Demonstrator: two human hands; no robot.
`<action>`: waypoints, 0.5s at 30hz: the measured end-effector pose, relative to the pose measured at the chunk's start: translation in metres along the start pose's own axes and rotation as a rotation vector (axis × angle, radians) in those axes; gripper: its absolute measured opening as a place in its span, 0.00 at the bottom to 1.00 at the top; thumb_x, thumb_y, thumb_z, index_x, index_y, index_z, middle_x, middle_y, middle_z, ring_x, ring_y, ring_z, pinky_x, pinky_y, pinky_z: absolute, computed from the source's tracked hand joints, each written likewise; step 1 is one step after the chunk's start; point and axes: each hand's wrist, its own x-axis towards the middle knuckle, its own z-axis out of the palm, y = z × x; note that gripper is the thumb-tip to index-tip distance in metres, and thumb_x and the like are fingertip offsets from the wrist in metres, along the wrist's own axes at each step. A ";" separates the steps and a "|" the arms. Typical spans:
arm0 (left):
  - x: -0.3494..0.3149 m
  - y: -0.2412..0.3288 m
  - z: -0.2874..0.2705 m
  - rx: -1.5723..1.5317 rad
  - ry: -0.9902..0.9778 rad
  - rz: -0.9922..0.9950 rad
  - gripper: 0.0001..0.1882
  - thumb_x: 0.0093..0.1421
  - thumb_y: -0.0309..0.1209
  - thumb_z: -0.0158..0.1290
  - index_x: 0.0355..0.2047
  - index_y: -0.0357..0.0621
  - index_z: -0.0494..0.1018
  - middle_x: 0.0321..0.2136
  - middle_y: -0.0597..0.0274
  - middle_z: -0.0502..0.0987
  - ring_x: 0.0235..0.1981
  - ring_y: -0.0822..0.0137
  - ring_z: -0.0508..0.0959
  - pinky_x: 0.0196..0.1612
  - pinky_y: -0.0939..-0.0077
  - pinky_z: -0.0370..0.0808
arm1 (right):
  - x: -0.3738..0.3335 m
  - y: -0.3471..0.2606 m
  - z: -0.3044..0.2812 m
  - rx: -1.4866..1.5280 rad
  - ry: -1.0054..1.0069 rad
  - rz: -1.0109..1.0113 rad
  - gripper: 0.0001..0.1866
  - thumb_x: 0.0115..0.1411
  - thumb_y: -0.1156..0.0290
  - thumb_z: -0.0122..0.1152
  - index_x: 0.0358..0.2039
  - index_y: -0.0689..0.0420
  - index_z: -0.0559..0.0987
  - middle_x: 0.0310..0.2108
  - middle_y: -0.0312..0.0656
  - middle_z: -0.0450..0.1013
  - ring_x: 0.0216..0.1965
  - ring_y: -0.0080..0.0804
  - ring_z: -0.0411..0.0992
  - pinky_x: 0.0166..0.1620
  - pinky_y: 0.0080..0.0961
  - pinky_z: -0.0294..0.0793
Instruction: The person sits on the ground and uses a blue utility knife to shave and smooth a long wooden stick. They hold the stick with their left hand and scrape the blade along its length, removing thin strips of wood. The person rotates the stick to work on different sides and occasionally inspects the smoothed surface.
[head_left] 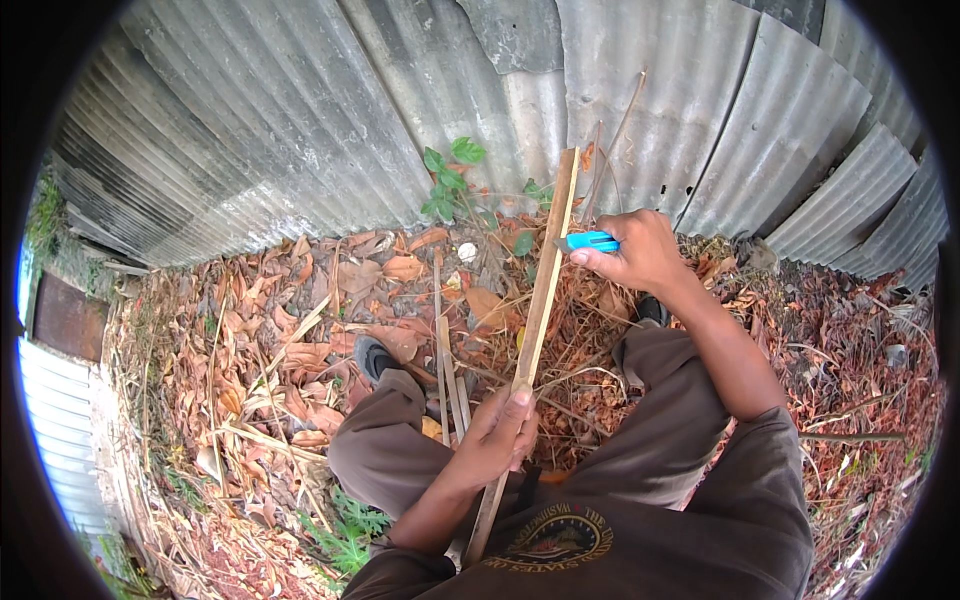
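Observation:
My left hand [497, 432] is closed round the lower part of a long, narrow strip of wood or split bamboo [545, 285]. The strip slants up and away from my lap, brown on its broad face and pale along its right edge. In my right hand [640, 250] is a blue utility knife [592, 241], gripped by its handle. Its tip points left and meets or nearly meets the strip's right edge, in the upper half; the blade itself is too small to make out clearly.
Dry brown leaves [300, 360] cover the ground. A corrugated metal fence [300, 120] stands just beyond the strip's far end. Several thin strips [447, 370] lie beside my left leg. A small green plant [447, 185] grows at the fence's foot, and dry stalks [610, 140] lean there.

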 end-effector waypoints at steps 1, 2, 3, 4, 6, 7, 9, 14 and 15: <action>-0.002 -0.001 0.001 0.016 0.003 0.001 0.17 0.71 0.43 0.34 0.30 0.46 0.59 0.14 0.72 0.59 0.10 0.81 0.59 0.13 0.84 0.59 | 0.000 -0.001 -0.001 -0.010 0.021 -0.022 0.36 0.49 0.30 0.55 0.17 0.55 0.79 0.08 0.43 0.66 0.15 0.48 0.70 0.23 0.40 0.70; -0.003 -0.001 0.002 0.035 0.007 0.010 0.17 0.71 0.43 0.34 0.31 0.45 0.59 0.14 0.72 0.59 0.10 0.81 0.59 0.13 0.84 0.59 | 0.000 -0.001 0.000 -0.018 0.041 -0.032 0.36 0.48 0.29 0.55 0.16 0.55 0.79 0.08 0.43 0.66 0.15 0.47 0.70 0.22 0.40 0.70; -0.005 -0.001 0.003 0.053 0.011 0.020 0.17 0.71 0.44 0.34 0.31 0.45 0.59 0.14 0.72 0.59 0.10 0.81 0.59 0.13 0.84 0.59 | -0.003 0.000 0.003 -0.026 0.062 -0.041 0.36 0.48 0.29 0.55 0.16 0.55 0.79 0.08 0.43 0.66 0.14 0.47 0.70 0.22 0.40 0.70; -0.007 0.000 0.005 0.084 0.023 0.024 0.17 0.71 0.44 0.34 0.32 0.45 0.59 0.14 0.72 0.59 0.10 0.81 0.59 0.13 0.84 0.59 | -0.004 0.000 0.004 -0.034 0.082 -0.051 0.36 0.47 0.29 0.55 0.15 0.54 0.79 0.08 0.43 0.66 0.14 0.46 0.70 0.22 0.39 0.70; -0.014 -0.001 0.012 0.141 0.042 0.018 0.17 0.71 0.44 0.34 0.32 0.44 0.60 0.14 0.72 0.59 0.10 0.81 0.59 0.13 0.84 0.60 | -0.004 0.003 0.003 -0.105 0.101 -0.104 0.36 0.47 0.28 0.55 0.15 0.54 0.79 0.08 0.43 0.67 0.14 0.46 0.71 0.22 0.39 0.70; -0.014 -0.002 0.013 0.146 0.047 0.018 0.17 0.71 0.44 0.34 0.33 0.44 0.60 0.14 0.72 0.59 0.10 0.81 0.59 0.13 0.84 0.60 | -0.001 0.011 0.006 -0.150 0.121 -0.140 0.36 0.47 0.28 0.55 0.15 0.54 0.79 0.09 0.43 0.67 0.14 0.45 0.71 0.22 0.39 0.70; -0.014 -0.003 0.014 0.163 0.056 0.021 0.17 0.71 0.44 0.34 0.34 0.44 0.60 0.14 0.72 0.59 0.10 0.81 0.59 0.13 0.84 0.60 | 0.010 0.024 0.008 -0.176 0.147 -0.069 0.36 0.47 0.28 0.55 0.16 0.53 0.80 0.09 0.44 0.68 0.15 0.45 0.72 0.22 0.39 0.71; -0.008 -0.014 0.013 0.063 0.038 -0.008 0.16 0.72 0.43 0.34 0.35 0.44 0.61 0.14 0.72 0.59 0.10 0.80 0.59 0.13 0.84 0.60 | 0.031 0.056 0.018 -0.200 0.208 0.070 0.36 0.49 0.29 0.53 0.19 0.54 0.82 0.11 0.46 0.71 0.16 0.45 0.73 0.24 0.39 0.73; -0.007 -0.014 0.014 0.041 0.055 -0.019 0.15 0.72 0.42 0.34 0.36 0.43 0.61 0.14 0.72 0.59 0.10 0.80 0.59 0.13 0.84 0.60 | 0.033 0.057 0.019 -0.235 0.082 0.135 0.39 0.52 0.26 0.46 0.24 0.53 0.83 0.16 0.48 0.74 0.23 0.47 0.77 0.30 0.41 0.76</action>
